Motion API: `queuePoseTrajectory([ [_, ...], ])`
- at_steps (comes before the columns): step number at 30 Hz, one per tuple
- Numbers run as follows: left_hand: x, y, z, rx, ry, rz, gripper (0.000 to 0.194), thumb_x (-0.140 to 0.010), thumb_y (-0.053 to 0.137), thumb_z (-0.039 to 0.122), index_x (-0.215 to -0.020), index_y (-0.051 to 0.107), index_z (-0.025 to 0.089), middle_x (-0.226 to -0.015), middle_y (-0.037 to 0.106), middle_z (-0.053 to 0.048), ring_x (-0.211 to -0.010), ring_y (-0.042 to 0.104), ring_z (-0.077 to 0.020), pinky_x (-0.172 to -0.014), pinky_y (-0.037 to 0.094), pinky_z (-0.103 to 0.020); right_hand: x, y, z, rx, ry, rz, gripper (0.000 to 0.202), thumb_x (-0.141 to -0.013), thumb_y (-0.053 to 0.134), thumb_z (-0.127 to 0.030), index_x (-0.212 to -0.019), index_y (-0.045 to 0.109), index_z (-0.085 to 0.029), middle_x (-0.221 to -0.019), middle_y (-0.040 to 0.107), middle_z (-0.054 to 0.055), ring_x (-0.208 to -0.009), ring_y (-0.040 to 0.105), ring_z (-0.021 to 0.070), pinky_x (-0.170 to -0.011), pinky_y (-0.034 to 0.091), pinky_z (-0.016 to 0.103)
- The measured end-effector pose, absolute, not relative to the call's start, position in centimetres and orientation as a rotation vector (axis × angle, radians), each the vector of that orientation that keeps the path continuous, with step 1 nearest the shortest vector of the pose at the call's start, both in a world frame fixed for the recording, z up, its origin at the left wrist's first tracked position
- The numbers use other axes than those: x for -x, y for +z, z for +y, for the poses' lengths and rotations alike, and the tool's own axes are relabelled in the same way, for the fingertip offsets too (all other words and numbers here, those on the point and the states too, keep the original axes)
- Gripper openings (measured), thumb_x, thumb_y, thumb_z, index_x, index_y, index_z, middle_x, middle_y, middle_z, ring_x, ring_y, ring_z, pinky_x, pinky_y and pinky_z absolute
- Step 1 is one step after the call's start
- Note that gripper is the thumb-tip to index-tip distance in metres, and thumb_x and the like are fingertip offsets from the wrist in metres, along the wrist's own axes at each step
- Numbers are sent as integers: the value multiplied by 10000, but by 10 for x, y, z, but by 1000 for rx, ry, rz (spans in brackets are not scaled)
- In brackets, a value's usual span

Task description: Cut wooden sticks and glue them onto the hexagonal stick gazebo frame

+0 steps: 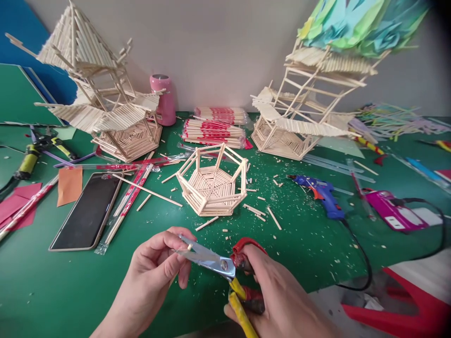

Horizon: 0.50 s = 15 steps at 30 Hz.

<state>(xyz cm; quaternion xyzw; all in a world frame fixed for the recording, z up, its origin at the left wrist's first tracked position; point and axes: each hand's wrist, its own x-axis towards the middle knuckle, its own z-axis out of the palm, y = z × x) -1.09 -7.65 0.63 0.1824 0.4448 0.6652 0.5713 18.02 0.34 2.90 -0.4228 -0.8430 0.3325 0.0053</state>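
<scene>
My right hand [271, 291] grips the red and yellow handles of a pair of scissors [207, 257], whose blades point left and stand slightly apart. Between the blades, near their tips, shows the pale end of a small wooden stick [190, 247]. My left hand [158, 267] pinches that stick at the blade tips; most of it is hidden by the fingers. Just beyond both hands, an open-topped frame of wooden sticks [213, 184] with a slatted polygonal floor rests on the green table [211, 314].
Stick pavilions stand at back left [123, 117] and back right [306, 122]. A phone [86, 211] and wrapped sticks [130, 202] lie left. Bundled sticks [213, 133] and a pink bottle [165, 101] are behind. Right are a blue glue gun [322, 195] and a magenta device [394, 210].
</scene>
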Motion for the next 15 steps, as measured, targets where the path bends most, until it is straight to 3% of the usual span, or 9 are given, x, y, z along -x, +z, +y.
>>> queuePoseTrajectory([
  [15,21,8,-73,-613,1464,1100,31,-741,686,208,-730,711,225,-872,537,2,-467,531,-30,-458,446,-192,-181,34,6,1291,1162,-2640,332,-594,653,-235,-837,429,-209,-797,620,42,-706,620,218,-598,512,324],
])
